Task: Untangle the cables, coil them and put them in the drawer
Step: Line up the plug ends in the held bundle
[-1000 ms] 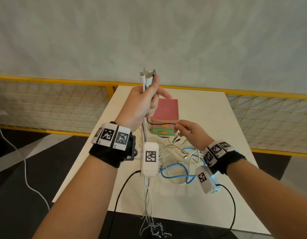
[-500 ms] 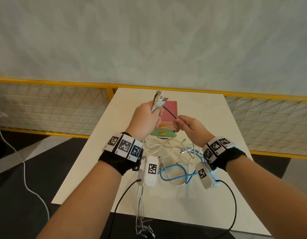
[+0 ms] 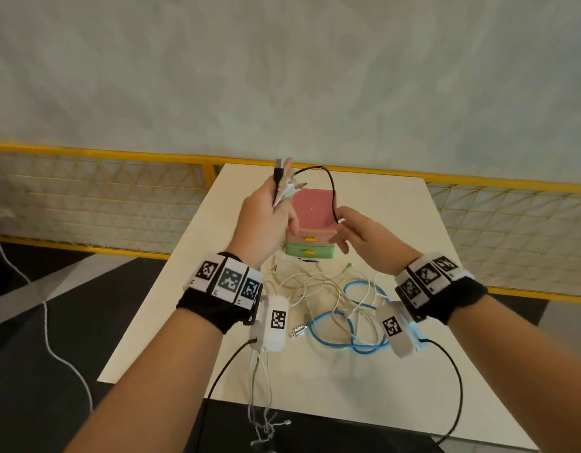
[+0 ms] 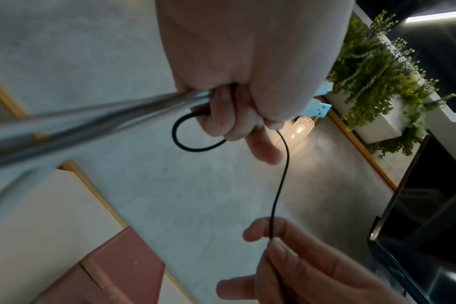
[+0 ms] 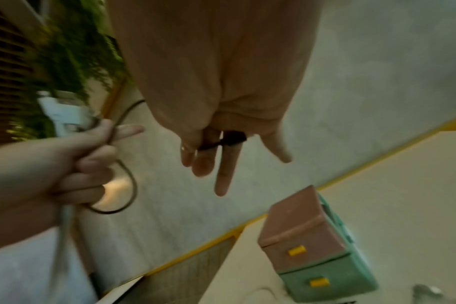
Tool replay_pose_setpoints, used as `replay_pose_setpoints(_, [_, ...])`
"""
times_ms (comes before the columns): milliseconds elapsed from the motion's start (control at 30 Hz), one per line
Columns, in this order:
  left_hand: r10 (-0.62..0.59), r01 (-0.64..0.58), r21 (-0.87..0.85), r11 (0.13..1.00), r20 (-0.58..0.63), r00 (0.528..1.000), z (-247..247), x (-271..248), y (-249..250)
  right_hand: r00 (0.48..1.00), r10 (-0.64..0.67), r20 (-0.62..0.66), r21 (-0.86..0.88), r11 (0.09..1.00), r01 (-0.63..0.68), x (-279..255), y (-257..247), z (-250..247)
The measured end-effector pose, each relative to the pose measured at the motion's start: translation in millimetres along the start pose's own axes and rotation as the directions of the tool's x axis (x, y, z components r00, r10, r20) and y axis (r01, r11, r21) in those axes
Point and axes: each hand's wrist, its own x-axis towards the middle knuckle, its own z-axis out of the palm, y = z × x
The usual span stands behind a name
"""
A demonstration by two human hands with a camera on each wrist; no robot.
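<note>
A: Step in hand, by my reading: sorting out the cables, with one black cable (image 3: 328, 188) being drawn clear. The left hand (image 3: 266, 220) is raised above the worktop (image 3: 397, 223), its grip clenched round a bundle of connector ends (image 3: 287, 188) that stick up past the fingers. The left wrist view shows a blue USB plug (image 4: 321, 108) among them.

B: And the right hand (image 3: 364, 238)?

A: It pinches the black cable between thumb and finger, the other fingers loosely spread. The cable arcs from the left fist over to that pinch, at about 3 o'clock from the fist.

B: Where is the rest of the task's material?

A: A loose tangle of white cables (image 3: 315, 282) and a blue cable (image 3: 348, 335) lies on the worktop below the hands, at 6 o'clock from the drawer unit (image 3: 312, 223). Some white strands (image 3: 263, 420) hang over the near edge.

B: Containers?

A: One small drawer unit, pink above, green below, each drawer with a yellow handle. Both drawers look closed; contents cannot be seen. No cable appears stowed.

B: Next move?

A: Judgement only: the black cable likely needs running through the right fingers to find where it crosses the white strands, keeping slack so that no knot tightens. Coiling follows, and a drawer must be opened first.
</note>
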Motion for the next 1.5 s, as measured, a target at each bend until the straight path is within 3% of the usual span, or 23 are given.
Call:
replay_pose_setpoints(100, [-0.006, -0.001, -0.109, 0.994, -0.06, 0.998, 1, -5, 8, 0.983, 0.08, 0.164, -0.166, 0.985, -0.052, -25, -8, 3])
replay_pose_setpoints(200, [-0.061, 0.056, -0.176, 0.983, -0.028, 0.998, -7, -7, 13, 0.859, 0.334, 0.388, -0.464, 0.876, -0.131, -57, -5, 4])
replay_pose_setpoints(233, [-0.086, 0.092, -0.192, 0.977, 0.039, 0.996, -9, -9, 15, 0.833, 0.384, 0.399, -0.533, 0.836, -0.131, -64, -5, 3])
replay_pose_setpoints(300, [-0.094, 0.129, -0.204, 0.971, 0.174, 0.98, -11, -15, 24, 0.885, 0.368, 0.286, -0.573, 0.806, -0.15, -70, -13, -4])
replay_pose_setpoints(400, [-0.024, 0.068, -0.142, 0.988, 0.294, 0.956, -9, -26, 37, 0.99, 0.141, -0.008, -0.364, 0.921, -0.135, -70, -40, -13])
replay_pose_setpoints(467, [0.029, 0.013, -0.113, 0.994, 0.362, 0.932, -4, -31, 45, 0.998, -0.006, -0.054, -0.091, 0.996, 0.001, -62, -60, -10])
replay_pose_setpoints(533, [0.078, -0.025, -0.129, 0.991, 0.425, 0.902, 0, -34, 54, 0.989, -0.144, -0.019, 0.135, 0.98, 0.145, -54, -75, 0])
replay_pose_setpoints(667, [0.065, -0.015, -0.131, 0.991, 0.384, 0.921, -4, -41, 65, 0.984, -0.177, 0.012, 0.451, 0.879, 0.153, -48, -90, 24])
replay_pose_setpoints(800, [0.188, -0.154, -0.147, 0.977, 0.253, 0.949, -12, -40, 70, 0.989, -0.145, -0.015, 0.566, 0.814, 0.128, -59, -92, 53])
replay_pose_setpoints(933, [0.209, -0.182, -0.206, 0.961, 0.118, 0.971, -14, -37, 64, 0.996, -0.075, -0.041, 0.475, 0.876, 0.086, -63, -71, 73])
replay_pose_setpoints(1133, [0.159, -0.131, -0.36, 0.924, 0.049, 0.986, -12, -47, 66, 0.994, -0.089, -0.058, 0.203, 0.974, 0.099, -56, -42, 89])
replay_pose_setpoints(1233, [0.13, -0.081, -0.583, 0.808, 0.042, 0.991, -15, -50, 73, 0.999, -0.041, 0.011, 0.149, 0.988, 0.039, -56, -31, 102])
replay_pose_setpoints(1367, [0.146, -0.092, -0.702, 0.706, 0.018, 0.989, -37, -56, 93, 0.982, 0.118, 0.145, 0.075, 0.989, -0.13, -85, -14, 122])
replay_pose_setpoints(1433, [0.164, -0.089, -0.687, 0.721, 0.044, 0.985, -44, -60, 97, 0.952, 0.185, 0.245, 0.027, 0.98, -0.197, -97, -3, 132])
replay_pose_setpoints(1500, [0.17, -0.059, -0.606, 0.793, 0.127, 0.977, -45, -66, 94, 0.923, 0.234, 0.304, -0.029, 0.971, -0.237, -101, 6, 135])
